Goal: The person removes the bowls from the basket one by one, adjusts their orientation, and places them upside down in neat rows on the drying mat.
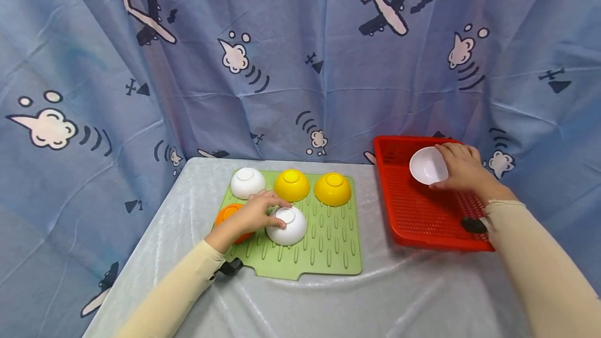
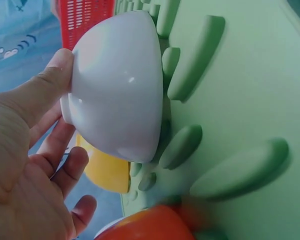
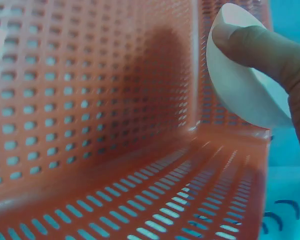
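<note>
In the head view, my left hand (image 1: 255,214) pinches the foot of an upside-down white bowl (image 1: 292,231) on the green drying mat (image 1: 328,260). The left wrist view shows the thumb on this white bowl (image 2: 117,85), its rim against the mat's ridges. My right hand (image 1: 462,168) holds a second white bowl (image 1: 426,166) by its rim, with the opening facing up and outward, in or just above the red basket (image 1: 392,213). In the right wrist view the thumb presses on that bowl's rim (image 3: 240,85), the other fingers being hidden.
Behind my left hand, upside-down bowls stand on the mat: a white bowl (image 1: 247,182) and two yellow bowls (image 1: 291,185). An orange bowl (image 1: 225,214) lies partly under the left wrist. A pale cloth covers the table (image 1: 357,306), and a blue patterned curtain (image 1: 281,93) hangs behind.
</note>
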A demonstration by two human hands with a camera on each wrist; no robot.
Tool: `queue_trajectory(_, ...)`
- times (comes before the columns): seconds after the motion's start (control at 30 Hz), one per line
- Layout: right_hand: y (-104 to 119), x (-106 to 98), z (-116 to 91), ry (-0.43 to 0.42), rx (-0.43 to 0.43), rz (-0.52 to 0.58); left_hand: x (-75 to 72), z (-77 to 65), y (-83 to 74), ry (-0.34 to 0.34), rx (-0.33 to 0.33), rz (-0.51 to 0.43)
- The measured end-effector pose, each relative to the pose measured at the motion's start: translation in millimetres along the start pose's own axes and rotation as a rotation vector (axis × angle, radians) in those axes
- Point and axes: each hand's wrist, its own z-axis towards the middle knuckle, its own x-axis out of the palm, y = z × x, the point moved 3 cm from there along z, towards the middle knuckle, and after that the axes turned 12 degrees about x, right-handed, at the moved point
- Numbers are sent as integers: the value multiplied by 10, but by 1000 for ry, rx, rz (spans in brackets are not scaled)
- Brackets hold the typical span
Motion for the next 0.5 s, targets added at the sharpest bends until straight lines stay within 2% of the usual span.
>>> queue_trajectory(0.23, 199, -232, -124, -74, -11, 60, 11, -15, -17, -34, -3, -21)
queue_trajectory(0.5, 558, -453, -328, -163, -51, 147, 39, -42, -47, -63, -16, -34)
